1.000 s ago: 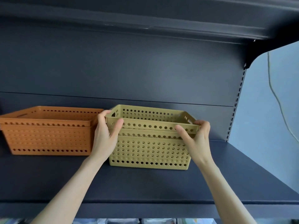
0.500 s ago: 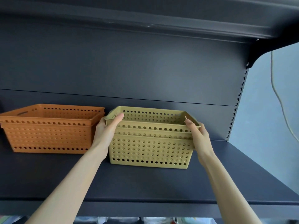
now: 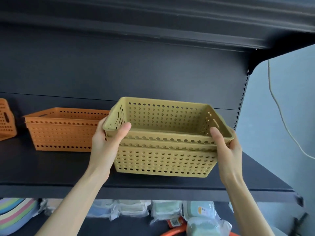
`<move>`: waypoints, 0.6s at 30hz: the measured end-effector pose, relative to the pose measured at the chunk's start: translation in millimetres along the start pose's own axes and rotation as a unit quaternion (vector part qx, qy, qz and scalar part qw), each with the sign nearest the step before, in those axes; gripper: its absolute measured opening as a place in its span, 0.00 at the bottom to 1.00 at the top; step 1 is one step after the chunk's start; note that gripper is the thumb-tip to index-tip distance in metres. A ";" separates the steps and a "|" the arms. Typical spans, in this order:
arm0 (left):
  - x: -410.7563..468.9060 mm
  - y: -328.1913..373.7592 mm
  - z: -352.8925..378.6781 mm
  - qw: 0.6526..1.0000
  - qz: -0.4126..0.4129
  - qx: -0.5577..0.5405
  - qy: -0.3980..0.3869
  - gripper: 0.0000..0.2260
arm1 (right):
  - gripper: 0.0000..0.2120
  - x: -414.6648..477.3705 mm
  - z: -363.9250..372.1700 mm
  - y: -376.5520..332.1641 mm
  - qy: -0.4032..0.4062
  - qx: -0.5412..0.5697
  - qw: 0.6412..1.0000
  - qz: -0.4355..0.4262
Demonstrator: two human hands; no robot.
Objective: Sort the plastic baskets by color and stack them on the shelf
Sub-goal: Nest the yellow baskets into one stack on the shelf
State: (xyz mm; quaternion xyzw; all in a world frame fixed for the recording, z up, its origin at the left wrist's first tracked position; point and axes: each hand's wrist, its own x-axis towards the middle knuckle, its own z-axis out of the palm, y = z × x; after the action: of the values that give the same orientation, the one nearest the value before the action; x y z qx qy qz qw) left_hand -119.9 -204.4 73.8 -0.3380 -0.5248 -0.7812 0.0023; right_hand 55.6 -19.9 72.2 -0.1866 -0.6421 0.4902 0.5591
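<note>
Now your stack of mustard-yellow perforated plastic baskets has tipped toward you, seemingly lifted off the dark shelf beside the orange baskets; left hand and right hand curl fingers round its rim, so placement looks unfinished.

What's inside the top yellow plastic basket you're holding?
Nothing shows inside the top yellow perforated plastic basket: only its holed walls. Its floor is hidden behind the near rim, gripped by the left hand and right hand.

Basket stack between left hand and right hand, second basket stack leftward on shelf, wrapped packages below.
</note>
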 end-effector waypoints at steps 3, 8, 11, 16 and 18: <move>-22.4 19.0 -30.9 0.999 0.025 0.010 -0.020 0.29 | 0.26 -33.5 5.6 -28.4 -0.006 -0.009 1.000 -0.026; -61.8 52.4 -107.5 0.999 0.046 0.022 -0.014 0.27 | 0.32 -107.0 45.3 -56.6 -0.009 -0.002 1.000 -0.030; -82.1 69.3 -164.5 0.999 0.035 0.037 0.010 0.24 | 0.30 -153.0 83.8 -63.1 -0.021 0.012 1.000 -0.019; -99.4 95.0 -256.0 0.996 0.018 0.056 0.069 0.20 | 0.32 -209.1 155.4 -74.6 -0.077 0.032 0.996 0.007; -98.3 104.3 -287.4 0.994 0.019 0.066 0.084 0.22 | 0.31 -222.6 184.8 -80.0 -0.094 0.045 0.994 0.010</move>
State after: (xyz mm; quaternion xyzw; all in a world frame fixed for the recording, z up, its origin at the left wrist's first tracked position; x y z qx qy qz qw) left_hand -157.7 -521.9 43.6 -0.2804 -0.5665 -0.7704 0.0836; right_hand -18.3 -309.0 39.7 -0.1206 -0.6668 0.5399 0.4993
